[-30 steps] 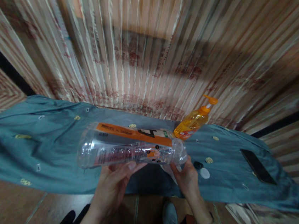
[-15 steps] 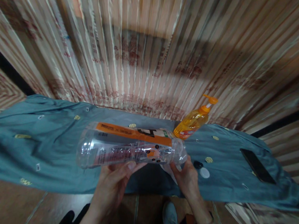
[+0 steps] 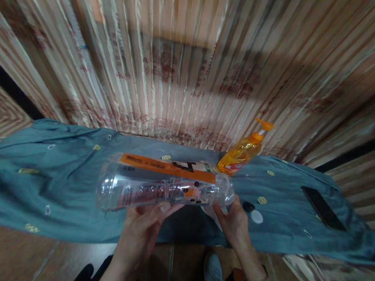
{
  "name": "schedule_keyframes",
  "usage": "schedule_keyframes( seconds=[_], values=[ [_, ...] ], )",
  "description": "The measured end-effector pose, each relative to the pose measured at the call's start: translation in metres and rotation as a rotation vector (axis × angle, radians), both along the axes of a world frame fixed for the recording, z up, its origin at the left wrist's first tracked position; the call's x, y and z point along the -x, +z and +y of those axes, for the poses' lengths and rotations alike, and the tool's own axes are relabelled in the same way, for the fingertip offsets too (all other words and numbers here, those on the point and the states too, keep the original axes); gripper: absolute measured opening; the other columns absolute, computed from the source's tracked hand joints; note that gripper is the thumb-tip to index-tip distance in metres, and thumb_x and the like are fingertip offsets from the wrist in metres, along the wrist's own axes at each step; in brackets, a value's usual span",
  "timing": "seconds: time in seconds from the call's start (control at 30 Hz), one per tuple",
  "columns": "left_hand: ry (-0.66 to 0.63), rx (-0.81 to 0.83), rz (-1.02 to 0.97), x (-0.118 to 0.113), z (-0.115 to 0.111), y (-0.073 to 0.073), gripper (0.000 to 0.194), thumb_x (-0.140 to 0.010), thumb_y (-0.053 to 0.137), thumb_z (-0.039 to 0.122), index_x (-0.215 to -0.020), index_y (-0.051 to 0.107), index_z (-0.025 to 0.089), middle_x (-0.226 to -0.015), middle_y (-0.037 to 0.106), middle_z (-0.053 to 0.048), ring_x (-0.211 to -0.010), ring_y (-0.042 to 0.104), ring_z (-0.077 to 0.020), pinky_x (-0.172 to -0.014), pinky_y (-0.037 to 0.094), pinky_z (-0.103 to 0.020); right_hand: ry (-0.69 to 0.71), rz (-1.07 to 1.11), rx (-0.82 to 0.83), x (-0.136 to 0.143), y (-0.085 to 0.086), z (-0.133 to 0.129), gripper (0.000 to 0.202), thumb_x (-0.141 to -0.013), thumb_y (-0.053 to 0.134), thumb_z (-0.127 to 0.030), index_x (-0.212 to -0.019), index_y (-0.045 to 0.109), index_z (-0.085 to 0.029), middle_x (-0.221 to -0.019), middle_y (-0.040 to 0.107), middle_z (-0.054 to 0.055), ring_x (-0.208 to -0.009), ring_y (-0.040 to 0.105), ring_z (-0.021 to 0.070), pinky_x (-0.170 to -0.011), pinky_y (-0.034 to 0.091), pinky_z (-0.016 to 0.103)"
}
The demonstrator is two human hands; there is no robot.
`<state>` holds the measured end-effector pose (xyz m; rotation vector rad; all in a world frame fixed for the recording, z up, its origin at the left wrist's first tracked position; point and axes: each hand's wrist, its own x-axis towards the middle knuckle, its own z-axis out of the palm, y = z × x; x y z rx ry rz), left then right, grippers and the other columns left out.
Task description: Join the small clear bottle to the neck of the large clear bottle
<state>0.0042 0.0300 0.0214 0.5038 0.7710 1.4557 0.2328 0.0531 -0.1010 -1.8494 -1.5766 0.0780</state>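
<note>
A large clear plastic bottle with an orange and grey label lies sideways in the air above the cloth-covered table. My left hand holds its body from below, the thumb along the near side. At the right end, my right hand grips the bottle's neck. Something white, partly hidden, shows beside my right hand. A black cap and a white cap lie on the cloth just right of that hand.
An orange pump bottle stands behind the clear bottle's neck. Toward the right of the blue-green cloth lies a black phone. Striped, patterned curtains hang behind the table.
</note>
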Motion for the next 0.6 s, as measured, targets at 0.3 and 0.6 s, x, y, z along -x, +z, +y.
schedule_keyframes(
  seconds=[0.3, 0.6],
  values=[
    [-0.014, -0.017, -0.019, 0.0003, 0.0008, -0.0012, 0.035, -0.067, 0.075, 0.015, -0.101, 0.07, 0.02, -0.097, 0.076, -0.007, -0.099, 0.069, -0.0288, -0.085, 0.056, -0.046, -0.007, -0.027, -0.008, -0.0001, -0.0008, -0.001, 0.054, -0.083, 0.045, -0.057, -0.115, 0.053, -0.014, -0.096, 0.069, 0.014, -0.085, 0.068, 0.0268, -0.068, 0.052, 0.035],
    [-0.013, 0.012, 0.012, 0.0014, 0.0005, -0.0009, 0.033, -0.063, 0.078, 0.019, -0.096, 0.071, 0.019, -0.094, 0.076, -0.007, -0.098, 0.069, -0.0307, -0.088, 0.054, -0.049, -0.01, -0.025, -0.003, -0.0006, -0.0013, -0.0013, 0.056, -0.083, 0.045, -0.058, -0.116, 0.053, -0.014, -0.096, 0.069, 0.014, -0.085, 0.067, 0.0269, -0.068, 0.052, 0.035]
  ],
)
